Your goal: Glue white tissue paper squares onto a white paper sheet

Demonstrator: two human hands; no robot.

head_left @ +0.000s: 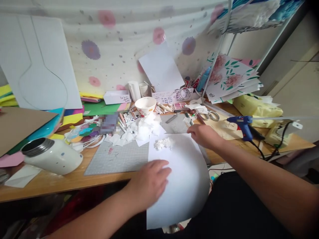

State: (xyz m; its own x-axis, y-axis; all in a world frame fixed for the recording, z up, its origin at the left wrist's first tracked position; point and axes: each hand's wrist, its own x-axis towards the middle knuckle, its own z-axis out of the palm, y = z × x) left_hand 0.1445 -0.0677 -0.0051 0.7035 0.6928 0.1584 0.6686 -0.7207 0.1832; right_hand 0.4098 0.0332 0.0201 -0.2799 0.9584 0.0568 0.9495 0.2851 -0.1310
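Observation:
A large white sheet of paper [184,179] lies over the table's front edge, its near part hanging down and curving. Small white scraps [163,143] form a little pile near its far edge. My left hand [152,182] rests at the sheet's left side, palm down, fingers stretched and a little apart, with nothing in it. By the sheet's far right corner is my right hand [203,135], its fingers closed together; whatever they pinch is hidden. Crumpled white paper pieces [147,127] are heaped just beyond the sheet, in front of a paper bowl [146,105].
A grey cutting mat [114,159] lies under the sheet. A white flask [53,156] lies tilted at left, near coloured paper. At right are a blue glue gun [241,124] with a cord, scissors [211,116] and a yellow tissue pack [256,109]. Pens and boxes line the back.

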